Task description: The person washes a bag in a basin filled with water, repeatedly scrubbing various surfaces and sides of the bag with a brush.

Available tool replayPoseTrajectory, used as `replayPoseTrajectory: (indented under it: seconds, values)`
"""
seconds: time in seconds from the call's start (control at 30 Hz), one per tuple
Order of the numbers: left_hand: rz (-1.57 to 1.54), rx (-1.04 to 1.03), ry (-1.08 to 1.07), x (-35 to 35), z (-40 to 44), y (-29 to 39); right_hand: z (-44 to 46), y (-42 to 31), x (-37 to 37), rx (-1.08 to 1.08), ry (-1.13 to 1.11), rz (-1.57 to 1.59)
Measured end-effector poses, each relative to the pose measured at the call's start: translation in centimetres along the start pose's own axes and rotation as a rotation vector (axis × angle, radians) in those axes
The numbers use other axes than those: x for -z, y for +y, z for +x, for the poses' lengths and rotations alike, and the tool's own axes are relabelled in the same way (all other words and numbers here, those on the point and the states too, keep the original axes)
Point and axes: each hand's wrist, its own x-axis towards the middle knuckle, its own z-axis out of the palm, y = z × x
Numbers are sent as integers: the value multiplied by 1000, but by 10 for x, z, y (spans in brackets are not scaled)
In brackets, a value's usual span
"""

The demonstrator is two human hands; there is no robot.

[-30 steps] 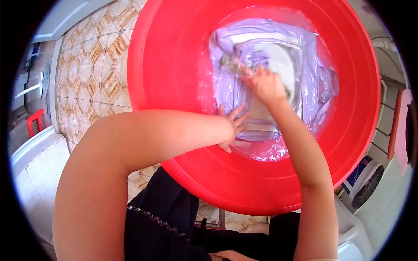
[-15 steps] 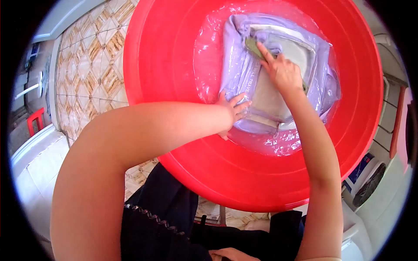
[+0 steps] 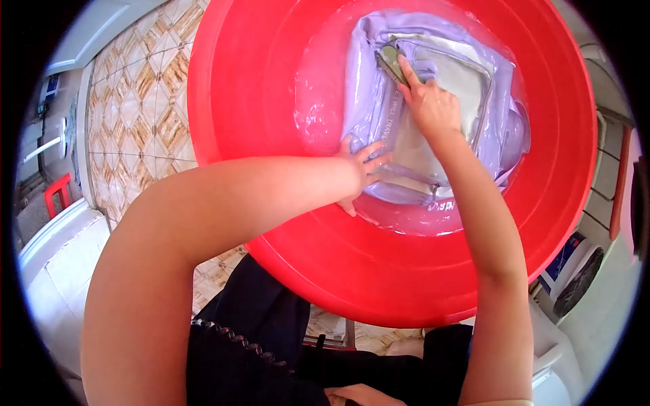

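A lavender bag (image 3: 497,101) with a clear front panel and white lettering lies flat in shallow water inside a large red basin (image 3: 250,88). My right hand (image 3: 433,108) is closed around a green scrubbing brush (image 3: 391,62), index finger stretched along its back. The brush rests on the upper left part of the bag, by the edge of the clear panel. With fingers spread, my left hand (image 3: 362,169) presses on the bag's lower left edge, its thumb towards the water. My right palm and fingers hide part of the brush.
Patterned floor tiles (image 3: 145,101) show left of the basin. At the right stands a white bucket (image 3: 572,271) with a blue label, close to the basin's rim. A red frame-like object (image 3: 57,194) is at the far left. Dark clothing (image 3: 254,325) lies below the basin.
My right hand and the brush have moved slightly up and left across the bag. The water ripples look smoother. My left hand stays at the bag's lower left edge.
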Motion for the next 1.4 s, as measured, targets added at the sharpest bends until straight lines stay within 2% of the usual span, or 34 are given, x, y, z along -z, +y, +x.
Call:
replayPoseTrajectory:
  seconds: [0.03,0.1,0.17,0.27,0.3,0.37,0.47,0.57,0.8,0.87,0.9,0.93,0.97,1.1,1.17,1.3,1.37,1.4]
  values:
    - [-1,-5,24,0,1,-2,-9,-5,-4,-25,32,59]
    - [-4,-5,-4,4,2,-3,-46,-18,-5,66,-49,69]
    - [-5,-12,-46,3,5,-3,-88,-24,2,168,-217,107]
    - [-83,-48,-103,0,10,0,-97,-19,2,260,-199,-30]
    - [-76,-51,-39,-1,6,2,-81,-12,-5,265,-95,-132]
    - [-62,-41,21,3,1,2,-37,1,-16,211,101,-153]
    - [-83,-32,-3,6,-1,3,16,3,-4,67,36,-118]
    - [-97,-32,30,6,-1,0,25,-7,-2,-197,54,50]
    - [-195,-105,-15,-1,11,4,-82,-35,3,57,-253,93]
    - [-234,-115,-59,-1,11,10,-83,-22,-8,229,-100,-133]
    - [-223,-105,-25,-1,8,14,-62,-9,-8,235,-90,-168]
    - [-211,-94,6,0,5,16,-39,1,-15,209,21,-158]
    - [-247,-96,17,4,1,15,-17,5,-7,173,36,-202]
    - [-308,-110,-20,-1,7,8,31,-2,24,11,39,-37]
    - [-393,-161,290,-8,1,9,30,-14,44,-21,38,49]
    - [-470,-12,460,12,11,0,-10,-31,30,133,81,126]
    - [-115,138,793,7,14,-12,-21,-30,20,198,-88,189]
    - [-119,141,794,7,14,-13,-21,-26,17,202,-90,189]
